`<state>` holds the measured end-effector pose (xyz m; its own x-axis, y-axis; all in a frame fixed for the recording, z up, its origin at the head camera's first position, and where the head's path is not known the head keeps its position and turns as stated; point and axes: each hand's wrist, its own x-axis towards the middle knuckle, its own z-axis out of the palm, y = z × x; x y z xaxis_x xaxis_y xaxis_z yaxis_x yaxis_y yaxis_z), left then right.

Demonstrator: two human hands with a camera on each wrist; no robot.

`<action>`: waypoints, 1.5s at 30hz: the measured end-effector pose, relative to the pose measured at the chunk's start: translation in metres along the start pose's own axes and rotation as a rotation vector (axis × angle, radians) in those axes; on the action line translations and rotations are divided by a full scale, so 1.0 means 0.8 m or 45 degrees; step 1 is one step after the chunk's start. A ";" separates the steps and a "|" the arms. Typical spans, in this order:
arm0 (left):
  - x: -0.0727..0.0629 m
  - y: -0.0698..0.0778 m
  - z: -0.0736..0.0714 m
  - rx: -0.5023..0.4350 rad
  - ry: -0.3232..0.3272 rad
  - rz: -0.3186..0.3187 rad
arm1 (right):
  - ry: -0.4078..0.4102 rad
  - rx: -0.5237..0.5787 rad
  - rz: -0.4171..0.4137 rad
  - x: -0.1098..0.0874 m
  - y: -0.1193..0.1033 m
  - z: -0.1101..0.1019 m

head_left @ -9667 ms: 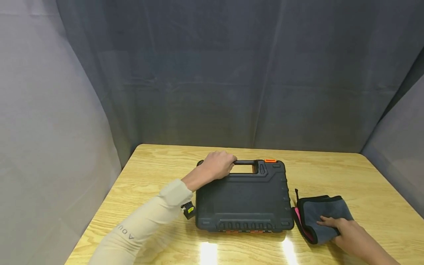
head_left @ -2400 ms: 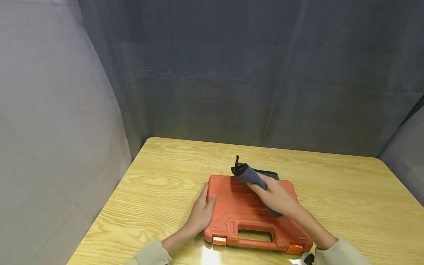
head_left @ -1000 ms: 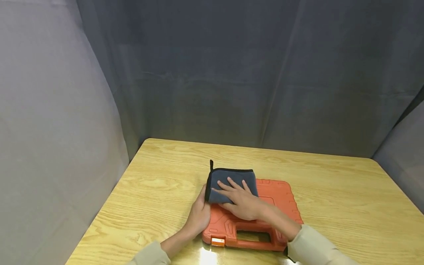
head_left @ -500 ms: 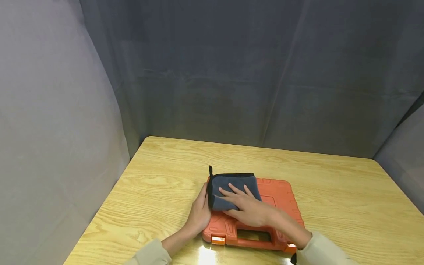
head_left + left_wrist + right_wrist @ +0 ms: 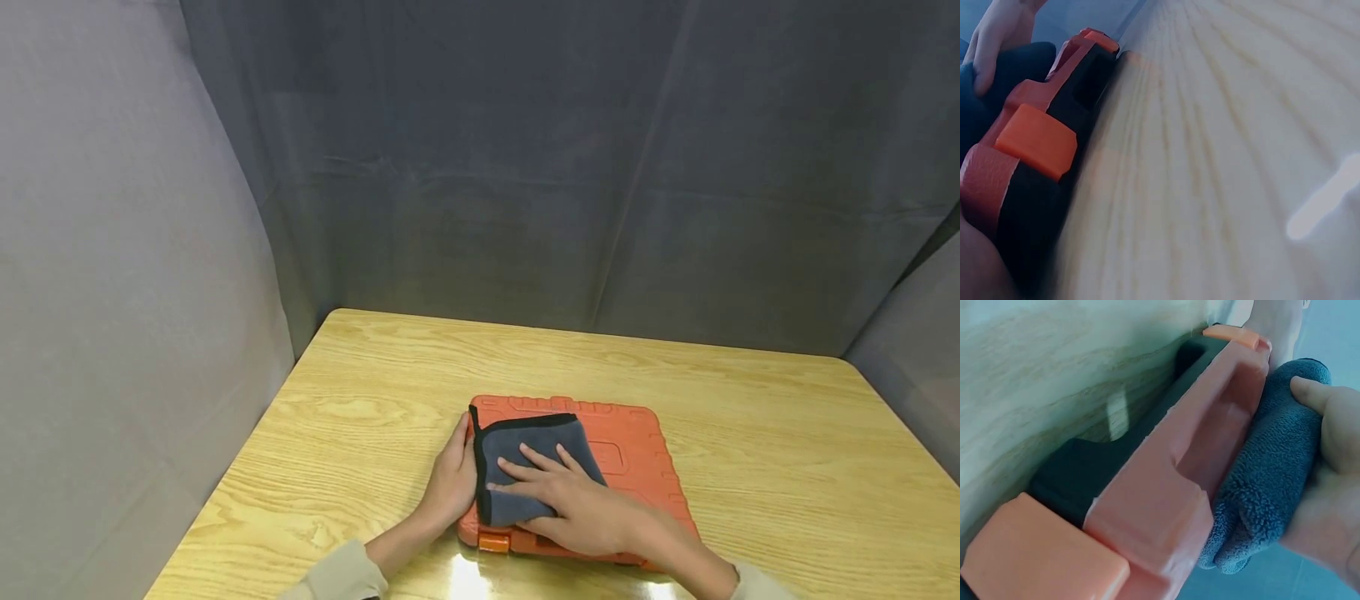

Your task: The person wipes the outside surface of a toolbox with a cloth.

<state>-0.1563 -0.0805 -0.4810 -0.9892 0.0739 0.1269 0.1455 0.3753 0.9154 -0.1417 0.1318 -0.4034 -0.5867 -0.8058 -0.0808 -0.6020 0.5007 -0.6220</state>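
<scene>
An orange-red tool case point(image 5: 641, 475) lies flat on the table, its handle side towards me. Over its left half is a folded grey-blue cloth point(image 5: 517, 437) with black edging. My right hand point(image 5: 577, 504) presses the cloth onto the lid, fingers spread and straight. In the right wrist view its thumb point(image 5: 1313, 394) rests on the fluffy cloth point(image 5: 1266, 475), beside the recessed handle point(image 5: 1216, 437). Against the case's left side lies my left hand point(image 5: 450, 483), fingers straight along the edge; its thumb is partly hidden by the cloth. An orange latch point(image 5: 493, 543) shows at the front left corner.
The wood-grain table point(image 5: 360, 467) carries the case near its front edge. A dark curtain point(image 5: 480, 167) stands behind, with a pale grey curtain point(image 5: 135, 292) on the left and another point(image 5: 915, 342) on the right.
Earlier the case lay black side up; now the orange-red side is up, handle towards me. Over the last second my right hand has drawn the cloth nearer me. My left hand stays put.
</scene>
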 end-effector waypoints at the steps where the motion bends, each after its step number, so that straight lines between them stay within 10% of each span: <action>1: 0.000 0.000 0.000 0.005 0.000 -0.007 | 0.001 -0.007 -0.006 -0.002 0.000 0.001; 25: 0.002 0.002 -0.003 0.039 0.031 -0.024 | 0.252 -0.094 0.144 -0.013 0.023 -0.010; 35: 0.001 0.003 0.003 0.004 0.005 -0.077 | 0.265 -0.236 0.331 0.011 0.042 -0.038; 45: -0.002 0.004 0.004 -0.020 -0.009 -0.112 | 0.155 -0.151 0.260 0.002 0.039 -0.035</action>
<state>-0.1540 -0.0760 -0.4793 -0.9979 0.0478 0.0429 0.0574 0.3664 0.9287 -0.1760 0.1551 -0.4010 -0.7591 -0.6438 -0.0962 -0.5196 0.6884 -0.5061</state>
